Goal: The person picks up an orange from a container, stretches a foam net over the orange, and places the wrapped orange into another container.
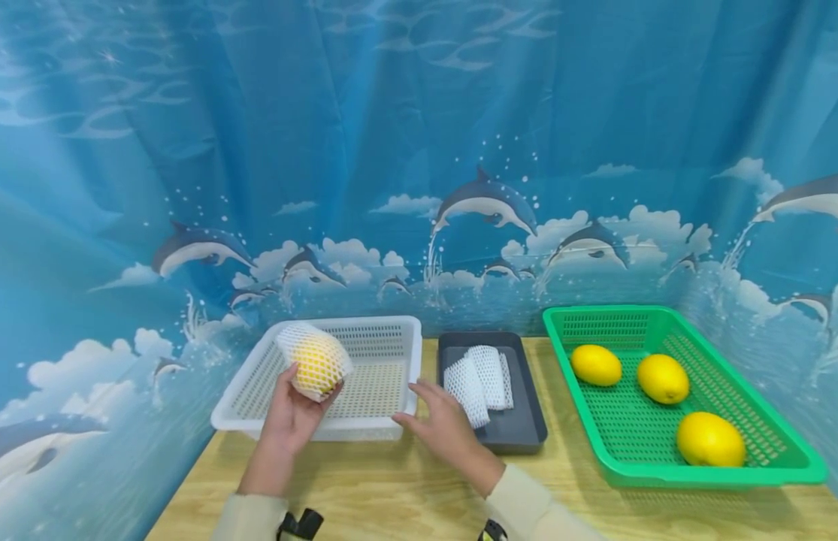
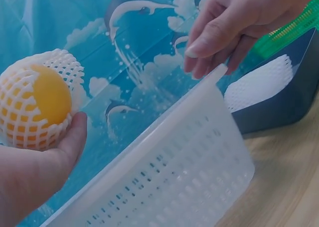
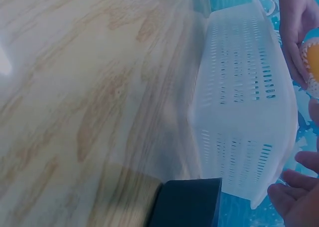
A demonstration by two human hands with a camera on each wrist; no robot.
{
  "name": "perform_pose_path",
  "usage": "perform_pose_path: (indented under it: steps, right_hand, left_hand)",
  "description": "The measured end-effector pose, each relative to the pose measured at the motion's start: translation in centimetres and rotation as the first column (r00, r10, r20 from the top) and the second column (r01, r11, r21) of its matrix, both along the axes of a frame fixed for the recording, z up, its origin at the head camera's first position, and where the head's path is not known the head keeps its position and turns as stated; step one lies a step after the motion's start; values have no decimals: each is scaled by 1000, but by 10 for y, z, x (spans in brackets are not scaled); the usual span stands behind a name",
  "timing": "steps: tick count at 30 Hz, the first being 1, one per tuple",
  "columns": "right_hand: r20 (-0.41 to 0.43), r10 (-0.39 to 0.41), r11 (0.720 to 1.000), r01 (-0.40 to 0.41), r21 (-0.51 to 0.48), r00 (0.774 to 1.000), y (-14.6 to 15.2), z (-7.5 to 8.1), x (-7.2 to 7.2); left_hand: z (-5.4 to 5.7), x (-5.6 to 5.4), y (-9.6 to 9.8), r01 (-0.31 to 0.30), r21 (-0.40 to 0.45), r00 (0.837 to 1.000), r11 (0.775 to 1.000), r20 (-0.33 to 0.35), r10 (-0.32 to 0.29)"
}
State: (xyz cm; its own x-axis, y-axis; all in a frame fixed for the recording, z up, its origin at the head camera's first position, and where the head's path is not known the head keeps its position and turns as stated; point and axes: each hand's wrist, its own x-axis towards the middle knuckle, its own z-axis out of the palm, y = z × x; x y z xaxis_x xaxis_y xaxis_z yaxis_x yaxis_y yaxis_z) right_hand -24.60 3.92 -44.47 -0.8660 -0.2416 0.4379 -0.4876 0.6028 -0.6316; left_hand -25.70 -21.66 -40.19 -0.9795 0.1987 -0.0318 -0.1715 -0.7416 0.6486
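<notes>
My left hand (image 1: 293, 413) grips a yellow lemon (image 1: 317, 364) wrapped in a white foam net (image 1: 295, 336). It holds the fruit over the left part of a white plastic basket (image 1: 408, 361). Seen from the left wrist, the net (image 2: 16, 95) covers most of the lemon (image 2: 52, 95), leaving a patch of yellow skin bare. My right hand (image 1: 442, 421) holds nothing, its fingers loosely bent beside the basket's right rim. In the right wrist view, only part of the right hand (image 3: 299, 197) shows at the edge.
A dark grey tray (image 1: 513, 439) with several white foam nets (image 1: 486, 376) lies right of the white basket. Farther right stands a green basket (image 1: 662, 472) holding three bare lemons (image 1: 711, 440). Everything rests on a wooden table (image 1: 391, 488), with a blue dolphin-print curtain (image 1: 391, 150) behind.
</notes>
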Motion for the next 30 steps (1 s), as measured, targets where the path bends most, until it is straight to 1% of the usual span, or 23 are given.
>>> perform_pose_path:
  steps: [3, 6, 11, 15, 19, 22, 24, 25, 26, 27, 28, 29, 30]
  right_hand:
    - [-1, -16, 1000, 16, 19, 1000, -2, -2, 0]
    - [-18, -36, 999, 36, 39, 999, -5, -2, 0]
    - [-61, -58, 994, 63, 86, 996, -8, -1, -1]
    - [-112, -66, 989, 80, 126, 992, -8, 0, -1]
    - [-178, -57, 981, 88, 174, 982, -7, 0, -1]
    - [-216, -38, 975, 84, 207, 976, -6, 0, -2]
    - [-232, -23, 970, 78, 229, 972, -6, 0, -2]
    - [-237, -17, 968, 75, 240, 971, -6, 0, -2]
    - [-241, -10, 966, 72, 249, 971, -6, 0, -2]
    - [-240, -2, 964, 65, 256, 971, -5, 0, -3]
    - [-238, 6, 963, 58, 262, 971, -5, 1, -2]
    - [-238, 15, 962, 52, 269, 971, -5, 1, -3]
    - [-234, 21, 961, 45, 274, 972, -4, 2, -3]
  left_hand:
    - [1, -3, -4, -10, 3, 1000, 1000, 11, 10]
    - [2, -5, -9, -26, -14, 999, 1000, 29, 27]
    - [5, -11, -20, -59, -78, 996, 995, 65, 64]
    - [8, -16, -28, -82, -127, 992, 989, 89, 94]
    - [11, -22, -36, -120, -168, 984, 978, 111, 140]
    - [14, -24, -42, -138, -239, 980, 961, 104, 167]
    - [15, -25, -46, -158, -326, 976, 932, 89, 197]
    - [16, -25, -48, -170, -375, 973, 911, 81, 214]
    - [17, -26, -49, -181, -432, 970, 884, 70, 233]
    - [18, -27, -51, -195, -511, 964, 837, 56, 259]
    - [18, -28, -52, -209, -588, 958, 781, 40, 286]
    - [17, -29, -53, -219, -658, 950, 720, 26, 313]
    - [17, -30, -54, -222, -726, 944, 650, 8, 331]
